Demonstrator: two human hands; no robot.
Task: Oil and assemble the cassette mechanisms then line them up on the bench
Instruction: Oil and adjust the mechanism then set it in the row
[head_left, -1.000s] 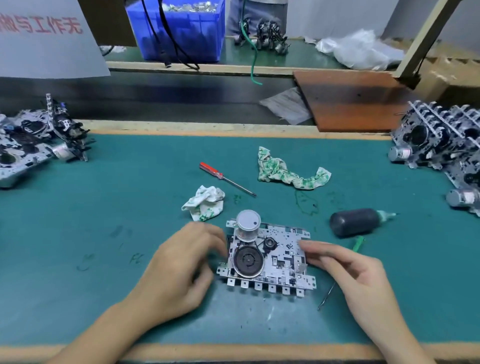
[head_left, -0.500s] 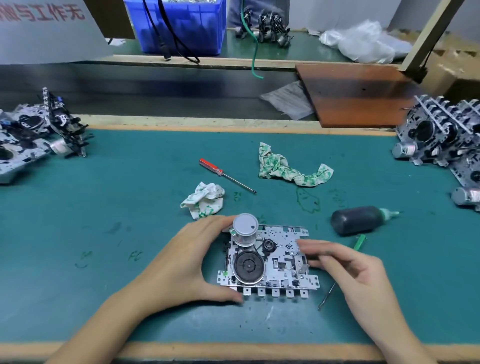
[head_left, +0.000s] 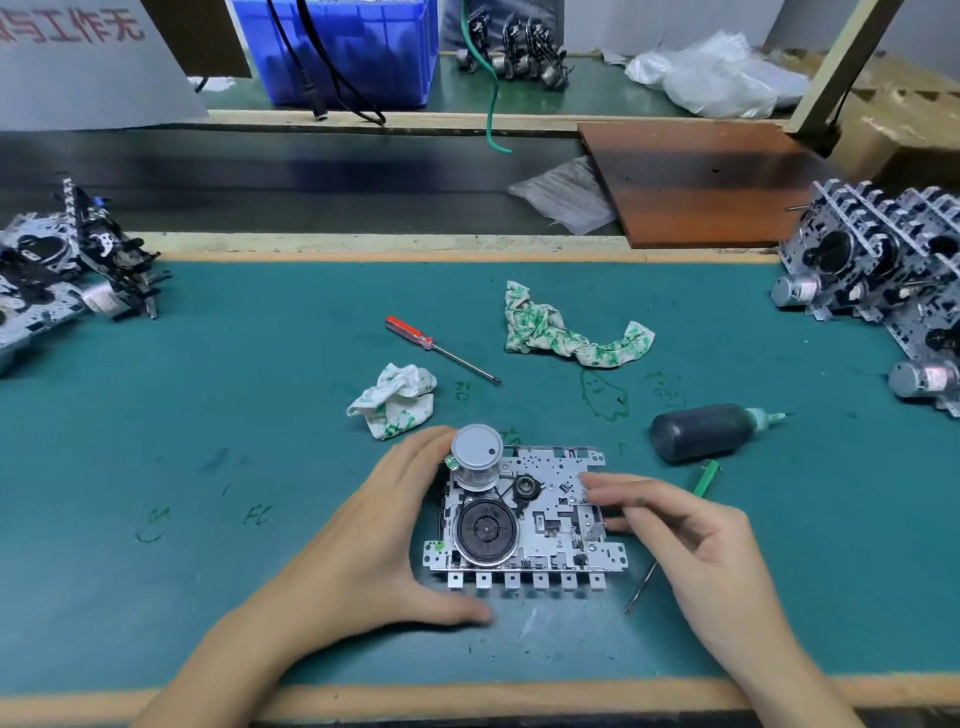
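Observation:
A silver cassette mechanism (head_left: 545, 519) lies flat on the green mat near the front edge, with a black flywheel and a grey motor can (head_left: 477, 457) on top. My left hand (head_left: 379, 540) grips its left side, fingers by the motor and thumb at the front edge. My right hand (head_left: 691, 540) holds its right edge, fingertips on the plate. A black oil bottle (head_left: 701, 431) lies on its side to the right, nozzle pointing right. A green-handled tool (head_left: 670, 535) lies partly under my right hand.
A red-handled screwdriver (head_left: 436, 353) and two crumpled stained cloths (head_left: 395, 400) (head_left: 566, 332) lie behind the mechanism. Rows of mechanisms stand at the right edge (head_left: 883, 265) and the left edge (head_left: 62, 280). A brown board (head_left: 711, 182) and blue bin (head_left: 343, 47) sit farther back.
My left hand has shifted from curled beside the mechanism to clasping its left side, thumb now along the front edge. My right hand's fingers moved slightly over the plate.

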